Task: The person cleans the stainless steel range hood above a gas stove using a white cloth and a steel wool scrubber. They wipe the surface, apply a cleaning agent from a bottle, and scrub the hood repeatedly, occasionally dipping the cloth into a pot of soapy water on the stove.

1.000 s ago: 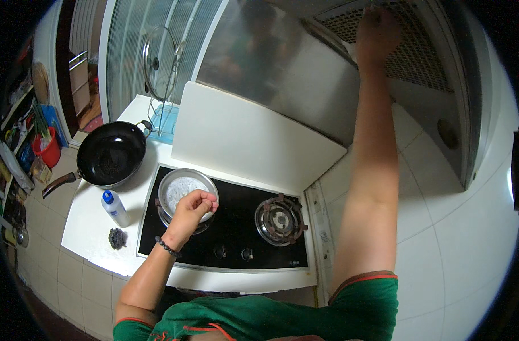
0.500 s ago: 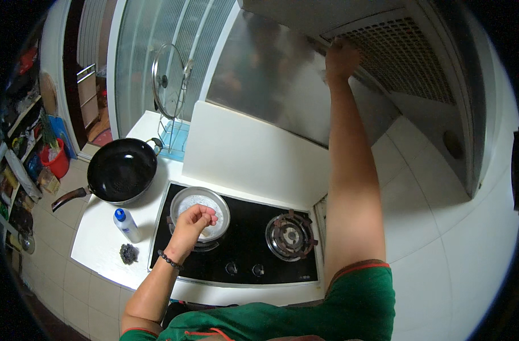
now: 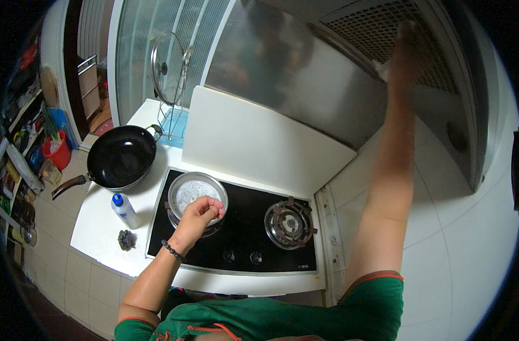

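Observation:
My left hand (image 3: 198, 220) hangs over the near right side of a round metal pot (image 3: 223, 191) on the left burner, its fingers curled together with nothing visible in them. Whitish, foamy-looking liquid (image 3: 190, 192) fills the pot. High at the right, my right hand (image 3: 404, 54) is raised to the mesh filter (image 3: 364, 25) of the range hood. Motion blurs its fingers, so their grip does not show. A small pale patch (image 3: 383, 69) shows beside that hand; I cannot tell what it is.
A black wok (image 3: 122, 156) sits on the white counter at the left, near a blue-capped bottle (image 3: 124, 211) and a dark scrubber (image 3: 126, 240). Behind them a glass lid (image 3: 167, 68) stands in a rack. A white panel (image 3: 259, 145) stands behind the black cooktop (image 3: 242, 227).
My right hand has swept to the right across the hood. My left hand stays over the pot with its fingers curled. The whole view has shifted slightly.

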Demonstrator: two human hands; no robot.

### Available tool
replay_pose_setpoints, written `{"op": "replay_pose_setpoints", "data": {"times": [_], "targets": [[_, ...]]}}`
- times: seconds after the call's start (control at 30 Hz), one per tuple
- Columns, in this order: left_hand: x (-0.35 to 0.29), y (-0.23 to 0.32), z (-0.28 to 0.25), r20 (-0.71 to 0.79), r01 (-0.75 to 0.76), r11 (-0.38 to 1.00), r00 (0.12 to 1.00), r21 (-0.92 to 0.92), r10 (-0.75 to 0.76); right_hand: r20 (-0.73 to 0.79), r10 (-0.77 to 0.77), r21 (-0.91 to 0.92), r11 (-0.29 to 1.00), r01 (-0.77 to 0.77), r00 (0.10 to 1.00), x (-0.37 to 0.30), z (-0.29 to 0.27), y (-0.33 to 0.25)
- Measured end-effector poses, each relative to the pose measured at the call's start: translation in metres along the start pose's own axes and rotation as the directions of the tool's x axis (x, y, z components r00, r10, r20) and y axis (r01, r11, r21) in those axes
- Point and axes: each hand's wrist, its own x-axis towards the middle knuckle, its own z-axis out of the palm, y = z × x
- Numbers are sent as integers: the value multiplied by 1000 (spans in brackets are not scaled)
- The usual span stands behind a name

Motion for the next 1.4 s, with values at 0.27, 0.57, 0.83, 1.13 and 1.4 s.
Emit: {"op": "replay_pose_setpoints", "data": {"times": [0.27,0.57,0.83,1.13,1.4], "targets": [[13,-1,18,61,-2,999,998,-50,5,-16,274,621,757,-206,962,42,-50,-27],[12,3,9,8,-16,999,1000,-50,16,124,338,470,808,-355,933,-8,28,-76],[10,1,3,-36,-36,998,999,-46,35,483,364,351,752,-558,796,-25,49,-123],[16,-7,9,-22,-32,998,999,-62,31,334,383,650,568,-505,861,-14,3,-90],[35,-8,27,38,-41,998,998,-37,43,160,345,651,668,-361,925,32,-29,-43]]}}
